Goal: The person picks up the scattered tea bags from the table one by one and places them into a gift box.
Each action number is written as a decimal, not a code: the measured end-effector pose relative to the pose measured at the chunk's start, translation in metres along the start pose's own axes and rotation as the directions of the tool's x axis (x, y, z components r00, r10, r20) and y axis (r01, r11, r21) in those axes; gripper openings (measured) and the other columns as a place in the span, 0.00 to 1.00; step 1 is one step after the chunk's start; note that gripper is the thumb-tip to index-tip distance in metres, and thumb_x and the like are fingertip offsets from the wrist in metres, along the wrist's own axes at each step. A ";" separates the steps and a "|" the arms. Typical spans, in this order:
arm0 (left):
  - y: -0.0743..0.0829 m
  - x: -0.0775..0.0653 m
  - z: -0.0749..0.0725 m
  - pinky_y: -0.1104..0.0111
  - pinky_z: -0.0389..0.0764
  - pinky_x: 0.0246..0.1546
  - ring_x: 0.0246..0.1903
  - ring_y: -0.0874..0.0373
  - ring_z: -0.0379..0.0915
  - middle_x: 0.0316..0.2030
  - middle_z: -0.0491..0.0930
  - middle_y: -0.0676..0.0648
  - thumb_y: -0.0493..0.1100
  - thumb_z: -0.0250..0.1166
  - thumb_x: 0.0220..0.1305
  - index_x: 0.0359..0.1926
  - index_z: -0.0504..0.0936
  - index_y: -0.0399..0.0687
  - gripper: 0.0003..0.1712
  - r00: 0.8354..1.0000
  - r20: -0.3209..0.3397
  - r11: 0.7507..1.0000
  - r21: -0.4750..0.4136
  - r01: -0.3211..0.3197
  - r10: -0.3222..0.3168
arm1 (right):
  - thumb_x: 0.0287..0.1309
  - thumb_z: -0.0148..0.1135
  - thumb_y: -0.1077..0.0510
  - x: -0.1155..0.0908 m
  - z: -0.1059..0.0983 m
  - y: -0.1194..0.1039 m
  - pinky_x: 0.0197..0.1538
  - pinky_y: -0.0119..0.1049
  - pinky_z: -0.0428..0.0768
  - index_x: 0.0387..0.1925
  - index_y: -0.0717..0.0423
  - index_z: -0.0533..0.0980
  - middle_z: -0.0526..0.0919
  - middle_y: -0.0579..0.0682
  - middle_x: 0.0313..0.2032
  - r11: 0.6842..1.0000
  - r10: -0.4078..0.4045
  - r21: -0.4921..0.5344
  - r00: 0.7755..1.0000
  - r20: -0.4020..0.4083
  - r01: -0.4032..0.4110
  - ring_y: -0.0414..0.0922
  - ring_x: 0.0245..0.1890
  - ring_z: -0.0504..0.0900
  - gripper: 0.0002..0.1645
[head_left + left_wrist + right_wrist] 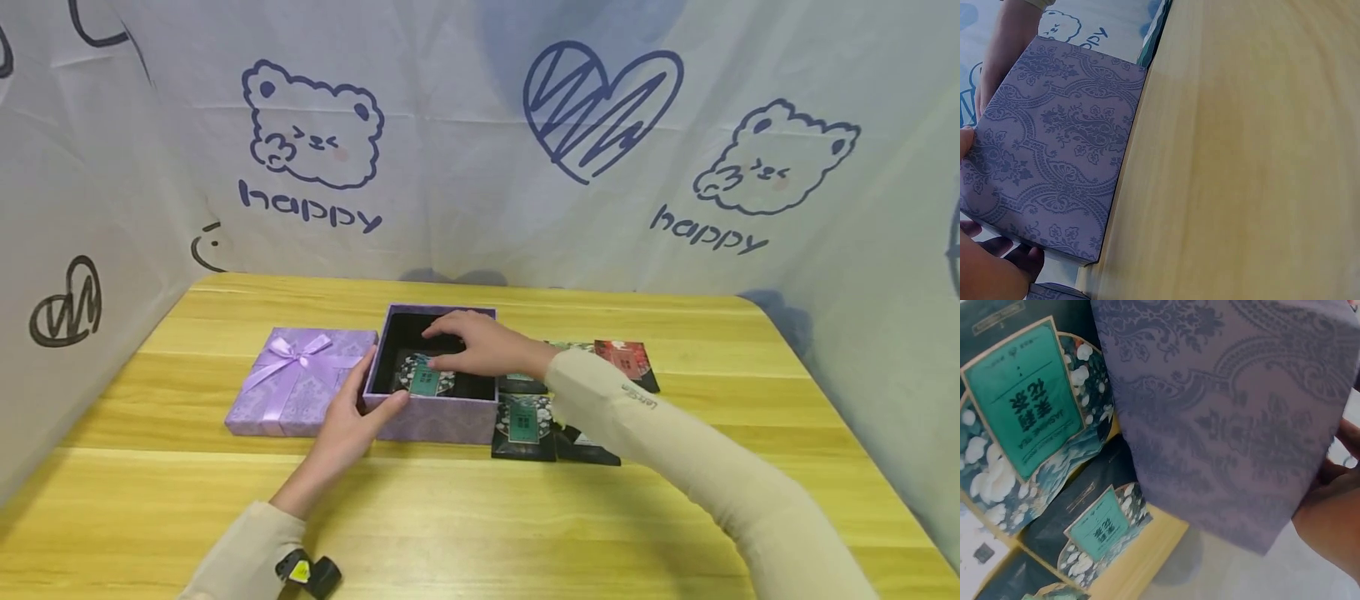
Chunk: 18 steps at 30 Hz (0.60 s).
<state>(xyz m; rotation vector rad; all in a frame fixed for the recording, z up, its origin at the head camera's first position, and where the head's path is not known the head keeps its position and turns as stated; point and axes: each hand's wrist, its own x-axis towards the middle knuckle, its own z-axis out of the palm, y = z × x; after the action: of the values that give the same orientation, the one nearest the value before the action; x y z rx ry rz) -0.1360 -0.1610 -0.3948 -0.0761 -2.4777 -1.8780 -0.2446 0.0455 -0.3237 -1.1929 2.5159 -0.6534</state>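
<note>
The beige sleeve (697, 454) is nearest; right hand (483, 343), fingers parted, has tea packet (425, 380) just on its near side; left hand (351, 427) grips box (442, 420).

The cloth (465, 242) reads “happy” twice — a packet (1035, 419) “茉莉花茶 JASMINE TEA” — and the right sleeve (690, 437) “LetsSlim”.
</note>
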 end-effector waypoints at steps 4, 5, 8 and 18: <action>0.001 0.000 0.001 0.75 0.74 0.44 0.49 0.50 0.70 0.66 0.62 0.35 0.43 0.65 0.65 0.76 0.47 0.47 0.47 1.000 -0.002 1.000 -0.010 0.002 -0.002 | 0.65 0.60 0.51 -0.009 -0.008 0.008 0.58 0.43 0.72 0.62 0.58 0.73 0.72 0.54 0.62 0.997 0.010 0.078 0.999 -0.048 -0.006 0.50 0.62 0.69 0.27; 0.001 0.000 0.001 0.75 0.73 0.44 0.49 0.50 0.70 0.66 0.63 0.35 0.43 0.65 0.65 0.76 0.47 0.47 0.47 1.000 -0.004 1.000 -0.007 0.004 -0.004 | 0.65 0.60 0.52 -0.012 -0.011 0.009 0.57 0.42 0.73 0.62 0.58 0.73 0.72 0.54 0.61 0.996 0.012 0.087 0.999 -0.053 -0.008 0.50 0.61 0.70 0.26; 0.001 0.000 0.001 0.74 0.73 0.45 0.50 0.49 0.70 0.65 0.63 0.35 0.43 0.66 0.64 0.76 0.48 0.47 0.47 1.000 -0.012 1.000 0.001 0.008 -0.008 | 0.66 0.60 0.52 -0.019 -0.024 0.012 0.57 0.42 0.74 0.62 0.57 0.73 0.73 0.53 0.60 0.996 0.026 0.084 0.998 -0.057 -0.021 0.50 0.59 0.72 0.26; -0.001 0.001 0.002 0.74 0.73 0.44 0.50 0.48 0.70 0.65 0.64 0.34 0.42 0.66 0.63 0.76 0.49 0.46 0.47 1.000 -0.027 1.000 0.020 0.003 -0.002 | 0.64 0.61 0.54 -0.048 -0.065 0.032 0.62 0.48 0.67 0.64 0.58 0.70 0.72 0.54 0.62 0.987 0.091 0.138 0.990 -0.107 -0.076 0.51 0.61 0.68 0.29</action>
<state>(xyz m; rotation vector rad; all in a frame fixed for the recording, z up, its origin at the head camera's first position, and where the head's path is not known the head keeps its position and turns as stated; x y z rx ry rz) -0.1373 -0.1596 -0.3956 -0.0468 -2.4798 -1.8420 -0.2634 0.1190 -0.2814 -1.0245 2.5518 -0.8752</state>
